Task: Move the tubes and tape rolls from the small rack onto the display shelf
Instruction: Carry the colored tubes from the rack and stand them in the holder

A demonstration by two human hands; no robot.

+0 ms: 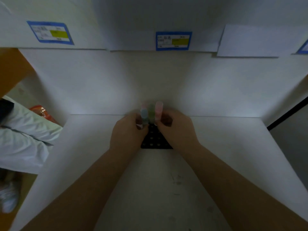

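Both hands have a grip on the tape rolls [151, 113] — left hand [128, 130] and right hand [176, 129] pinching the row from either side, right above the small black rack [155, 139]. It's up against the white shelf's [93, 147] back wall — plenty of bare shelf left and right.

Blue-bordered labels [173, 41] above; orange packet [43, 112] at left.

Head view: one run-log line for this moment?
left hand: holds tape rolls | right hand: holds same rolls | black rack: below, on white shelf
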